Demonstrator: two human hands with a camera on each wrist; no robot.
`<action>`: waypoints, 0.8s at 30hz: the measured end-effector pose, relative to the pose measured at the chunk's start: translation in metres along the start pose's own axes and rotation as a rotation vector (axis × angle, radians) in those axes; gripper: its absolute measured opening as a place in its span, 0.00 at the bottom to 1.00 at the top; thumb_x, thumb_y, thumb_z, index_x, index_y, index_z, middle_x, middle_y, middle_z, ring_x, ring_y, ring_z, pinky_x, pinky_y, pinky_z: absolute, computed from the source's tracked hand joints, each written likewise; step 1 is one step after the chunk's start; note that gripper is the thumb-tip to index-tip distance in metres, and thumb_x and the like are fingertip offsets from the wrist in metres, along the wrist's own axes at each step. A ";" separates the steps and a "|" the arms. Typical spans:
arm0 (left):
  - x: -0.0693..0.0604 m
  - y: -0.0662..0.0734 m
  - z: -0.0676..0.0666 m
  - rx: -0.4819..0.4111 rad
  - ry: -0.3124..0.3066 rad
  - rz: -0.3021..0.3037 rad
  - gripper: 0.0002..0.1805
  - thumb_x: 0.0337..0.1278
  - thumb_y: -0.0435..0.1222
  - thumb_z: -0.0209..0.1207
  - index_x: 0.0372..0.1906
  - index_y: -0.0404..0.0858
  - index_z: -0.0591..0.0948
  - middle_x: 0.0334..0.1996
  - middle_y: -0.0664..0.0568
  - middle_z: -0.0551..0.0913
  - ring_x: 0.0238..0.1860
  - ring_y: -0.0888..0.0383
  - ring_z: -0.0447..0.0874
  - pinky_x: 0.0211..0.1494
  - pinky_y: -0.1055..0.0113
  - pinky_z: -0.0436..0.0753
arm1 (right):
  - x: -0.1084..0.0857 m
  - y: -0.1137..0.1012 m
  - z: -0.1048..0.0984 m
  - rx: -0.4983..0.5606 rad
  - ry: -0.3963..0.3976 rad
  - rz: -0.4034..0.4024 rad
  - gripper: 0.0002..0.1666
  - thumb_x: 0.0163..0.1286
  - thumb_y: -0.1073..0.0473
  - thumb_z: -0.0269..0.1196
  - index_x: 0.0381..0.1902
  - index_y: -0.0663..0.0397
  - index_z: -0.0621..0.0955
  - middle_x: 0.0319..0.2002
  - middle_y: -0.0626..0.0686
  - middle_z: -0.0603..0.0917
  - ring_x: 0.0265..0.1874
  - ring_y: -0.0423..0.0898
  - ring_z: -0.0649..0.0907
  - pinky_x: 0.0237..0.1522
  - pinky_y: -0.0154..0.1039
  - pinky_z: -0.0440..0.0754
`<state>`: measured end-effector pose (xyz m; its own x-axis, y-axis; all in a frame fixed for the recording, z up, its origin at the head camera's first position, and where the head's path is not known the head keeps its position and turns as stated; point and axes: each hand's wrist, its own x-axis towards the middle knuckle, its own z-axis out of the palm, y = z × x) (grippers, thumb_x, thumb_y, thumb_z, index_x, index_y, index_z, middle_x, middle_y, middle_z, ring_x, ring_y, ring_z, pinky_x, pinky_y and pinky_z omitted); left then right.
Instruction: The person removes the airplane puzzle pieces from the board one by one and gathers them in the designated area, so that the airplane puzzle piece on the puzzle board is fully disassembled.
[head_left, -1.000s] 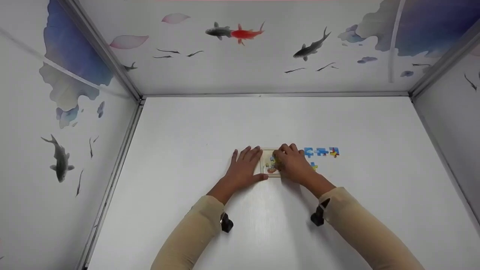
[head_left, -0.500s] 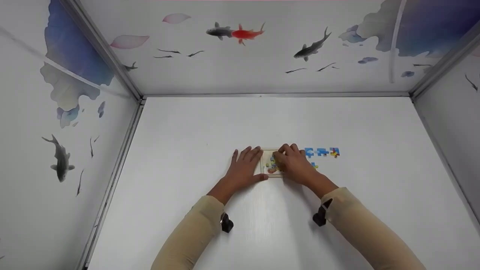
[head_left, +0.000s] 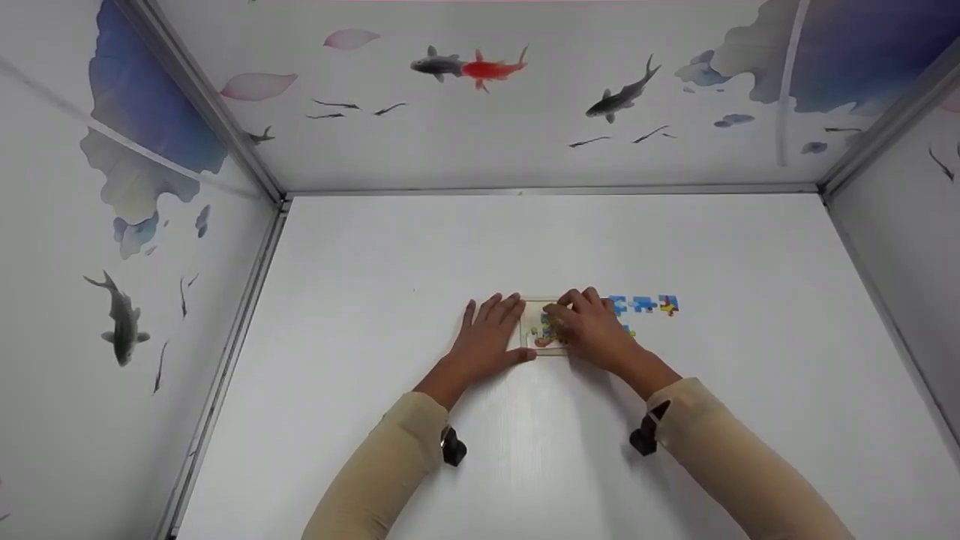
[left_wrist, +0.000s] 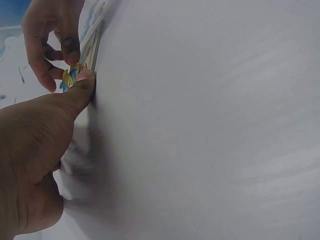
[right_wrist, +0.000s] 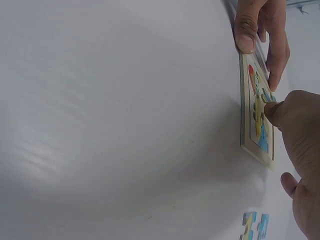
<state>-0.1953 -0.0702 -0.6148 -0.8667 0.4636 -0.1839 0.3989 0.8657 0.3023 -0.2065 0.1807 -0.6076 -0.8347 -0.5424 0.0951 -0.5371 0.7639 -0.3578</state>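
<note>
Left wrist view: partly hidden puzzle piece (left_wrist: 67,78) in the pinch of the right hand (left_wrist: 54,37), left hand (head_left: 487,335) spread.

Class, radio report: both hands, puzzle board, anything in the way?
Left hand on left edge of puzzle board. Right hand pinches puzzle piece over it. Board part-filled, loose pieces to its right. Right hand hides part in head view.

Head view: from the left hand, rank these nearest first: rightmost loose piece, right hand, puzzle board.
From the left hand:
1. Puzzle board: touching it, just to the right.
2. Right hand: over the board's right part.
3. Rightmost loose piece: past the right hand, at the upper row's end.
</note>
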 end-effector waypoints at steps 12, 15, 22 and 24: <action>0.000 -0.002 0.001 -0.028 0.009 0.009 0.53 0.76 0.70 0.54 0.91 0.44 0.55 0.90 0.52 0.53 0.90 0.46 0.46 0.88 0.35 0.45 | -0.022 0.014 -0.011 -0.027 0.111 -0.030 0.14 0.75 0.66 0.73 0.55 0.46 0.91 0.57 0.52 0.84 0.62 0.62 0.78 0.68 0.79 0.67; 0.000 -0.002 0.000 -0.039 0.006 0.007 0.53 0.77 0.70 0.54 0.91 0.44 0.55 0.90 0.51 0.53 0.90 0.46 0.46 0.88 0.35 0.45 | -0.030 0.021 -0.013 -0.044 0.133 -0.019 0.13 0.76 0.66 0.73 0.54 0.46 0.91 0.57 0.52 0.85 0.63 0.62 0.78 0.68 0.79 0.66; -0.001 0.002 -0.002 -0.041 0.004 -0.001 0.53 0.77 0.69 0.56 0.91 0.43 0.55 0.90 0.51 0.53 0.90 0.46 0.46 0.88 0.35 0.45 | -0.050 0.038 -0.022 -0.042 0.136 0.049 0.15 0.73 0.68 0.74 0.53 0.47 0.91 0.58 0.52 0.86 0.65 0.62 0.77 0.71 0.79 0.62; 0.000 0.002 -0.001 -0.035 0.003 -0.004 0.53 0.76 0.69 0.56 0.91 0.44 0.55 0.90 0.52 0.53 0.90 0.46 0.46 0.88 0.36 0.45 | -0.056 0.043 -0.025 -0.040 0.127 0.077 0.16 0.72 0.69 0.75 0.54 0.47 0.92 0.59 0.53 0.86 0.65 0.63 0.77 0.71 0.80 0.62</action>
<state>-0.1947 -0.0687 -0.6128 -0.8695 0.4592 -0.1821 0.3846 0.8605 0.3341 -0.1864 0.2527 -0.6047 -0.8811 -0.4348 0.1861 -0.4729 0.8165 -0.3314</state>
